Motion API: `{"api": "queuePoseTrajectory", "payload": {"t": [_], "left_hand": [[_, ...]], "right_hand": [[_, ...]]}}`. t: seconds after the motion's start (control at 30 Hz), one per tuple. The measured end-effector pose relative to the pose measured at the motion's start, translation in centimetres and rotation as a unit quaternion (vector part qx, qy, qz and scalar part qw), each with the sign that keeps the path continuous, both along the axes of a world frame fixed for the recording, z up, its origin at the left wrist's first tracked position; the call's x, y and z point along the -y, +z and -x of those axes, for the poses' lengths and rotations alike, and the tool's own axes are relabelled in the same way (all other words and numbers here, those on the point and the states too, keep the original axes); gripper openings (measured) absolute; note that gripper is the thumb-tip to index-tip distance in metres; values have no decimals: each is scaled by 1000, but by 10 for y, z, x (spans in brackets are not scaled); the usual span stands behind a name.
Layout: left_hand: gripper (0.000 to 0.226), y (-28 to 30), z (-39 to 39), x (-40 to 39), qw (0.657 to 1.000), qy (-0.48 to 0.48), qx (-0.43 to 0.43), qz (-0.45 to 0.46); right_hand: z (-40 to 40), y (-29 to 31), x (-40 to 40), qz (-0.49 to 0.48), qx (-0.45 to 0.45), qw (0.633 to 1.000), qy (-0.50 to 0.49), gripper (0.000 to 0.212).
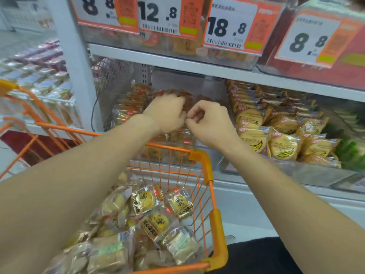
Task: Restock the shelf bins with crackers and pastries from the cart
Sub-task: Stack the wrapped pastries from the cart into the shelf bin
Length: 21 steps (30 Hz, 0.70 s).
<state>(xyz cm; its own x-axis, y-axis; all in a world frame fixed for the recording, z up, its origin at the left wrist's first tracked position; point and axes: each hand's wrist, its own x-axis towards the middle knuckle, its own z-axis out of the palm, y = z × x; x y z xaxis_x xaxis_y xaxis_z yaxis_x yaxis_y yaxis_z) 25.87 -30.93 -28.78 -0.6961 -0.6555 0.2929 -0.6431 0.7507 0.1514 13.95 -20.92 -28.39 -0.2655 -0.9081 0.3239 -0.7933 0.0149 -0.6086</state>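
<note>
Both my hands reach over the orange cart point(207, 167) into a clear shelf bin point(213, 155) on the lower shelf. My left hand point(167, 113) presses down on brown wrapped pastries point(177, 93) at the back of the bin, fingers curled over them. Beside it, my right hand point(209, 121) is closed, pinching a clear wrapper edge between thumb and fingers. A row of orange-wrapped packets point(132, 103) lines the bin's left side. The cart holds several wrapped yellow pastries point(150, 212).
The neighbouring bin on the right holds round banana crackers point(282, 147) and stacked packets point(256, 93). An upper shelf point(177, 60) with price tags point(229, 26) hangs low above the hands. A white upright post point(79, 62) stands at left. Green packets point(349, 153) sit far right.
</note>
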Motion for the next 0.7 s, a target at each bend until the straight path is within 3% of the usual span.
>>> {"api": "queuePoseTrajectory", "payload": {"t": [0.07, 0.17, 0.27, 0.37, 0.43, 0.57, 0.7], "left_hand": [[28, 13, -24, -22, 998, -15, -50, 41], [30, 21, -58, -58, 997, 14, -71, -32], [17, 2, -87, -75, 993, 63, 44, -89], [17, -26, -112, -84, 977, 112, 157, -88], [20, -41, -125, -82, 969, 155, 175, -77], [48, -49, -134, -74, 955, 164, 214, -124], [52, -57, -136, -71, 935, 139, 252, -208]], "right_hand": [[-11, -1, -18, -41, 14, 998, 44, 8], [-31, -3, -39, -172, -11, 970, 170, 13], [-51, -9, -47, -321, -100, 906, 256, 23], [-64, -19, -47, -420, -185, 847, 268, 41], [-69, -25, -43, -442, -183, 836, 269, 47], [-79, -36, -29, -437, -190, 838, 266, 59], [-95, -60, -18, -486, -227, 790, 296, 80]]}}
